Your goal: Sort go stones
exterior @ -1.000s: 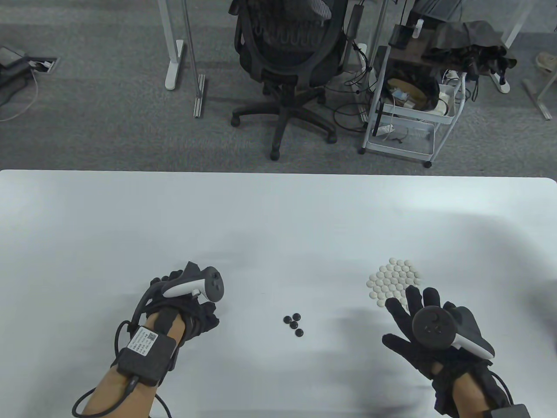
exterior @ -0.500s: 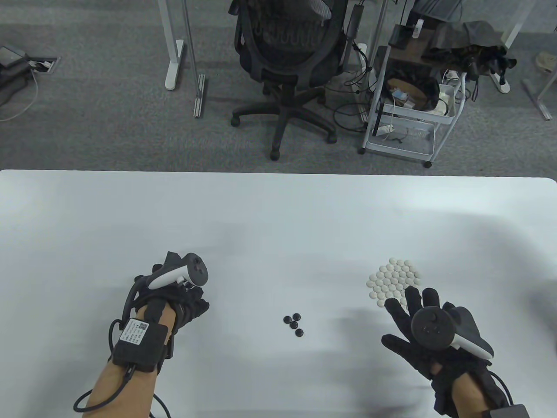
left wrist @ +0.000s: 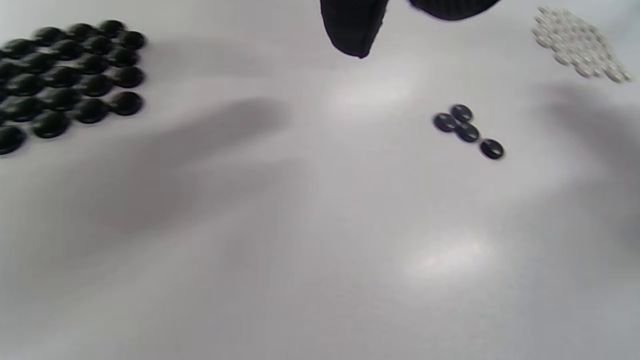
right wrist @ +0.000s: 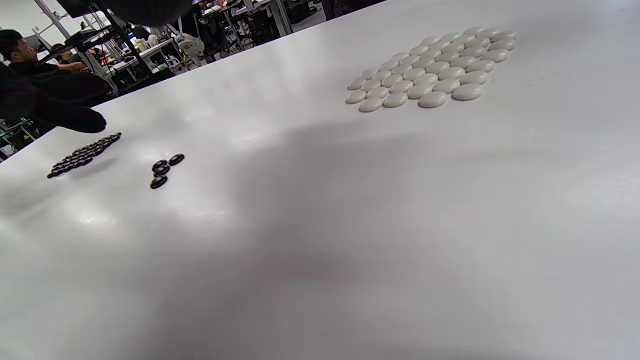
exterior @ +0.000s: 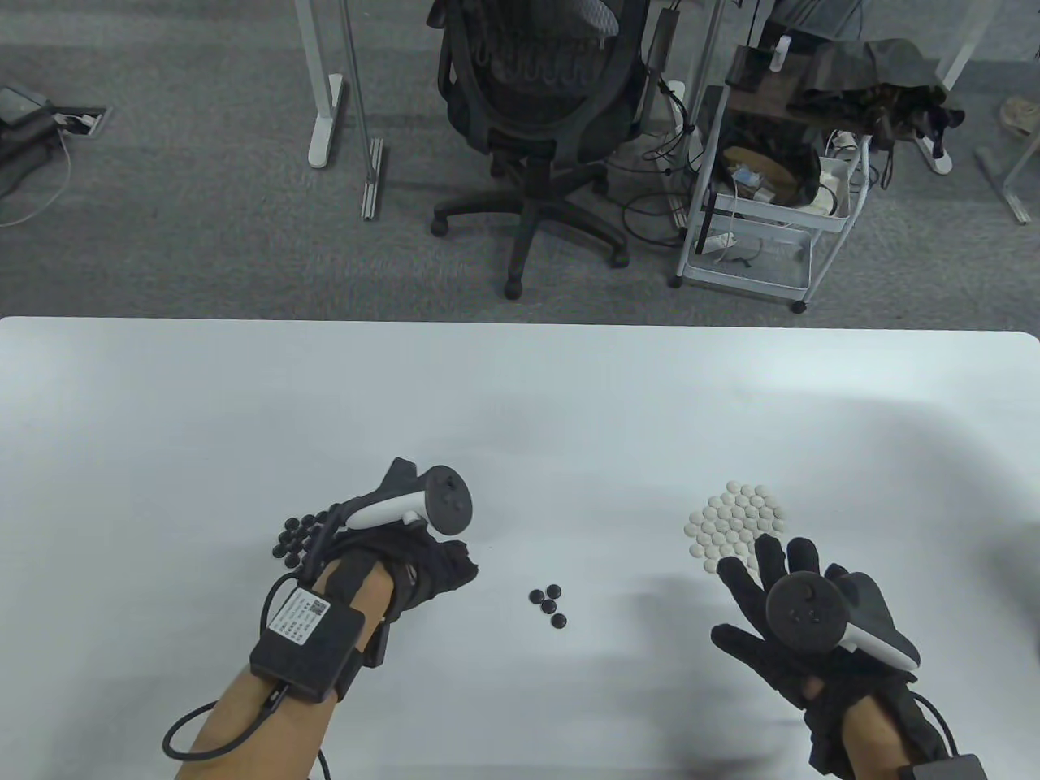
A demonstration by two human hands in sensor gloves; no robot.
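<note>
A tight patch of black Go stones [exterior: 294,536] [left wrist: 65,75] [right wrist: 82,155] lies at the left of the white table [exterior: 520,406]. Just right of it hovers my left hand [exterior: 451,569], fingers loosely curled with nothing in them; only its fingertips [left wrist: 355,35] show in the left wrist view. Several loose black stones [exterior: 549,605] [left wrist: 467,130] [right wrist: 164,170] lie in the middle, between the two hands. A patch of white stones [exterior: 735,524] [left wrist: 577,42] [right wrist: 430,70] sits at the right. My right hand [exterior: 764,585] is spread flat just below that patch, its fingertips at the patch's near edge.
Beyond the table's far edge stand an office chair [exterior: 536,106] and a white wire cart [exterior: 764,203] on grey carpet. Desks and a seated person [right wrist: 25,55] show far off in the right wrist view.
My left hand first slid left over the black patch, then moved right toward the loose black stones, uncovering the patch. The right hand and all the stones stayed put.
</note>
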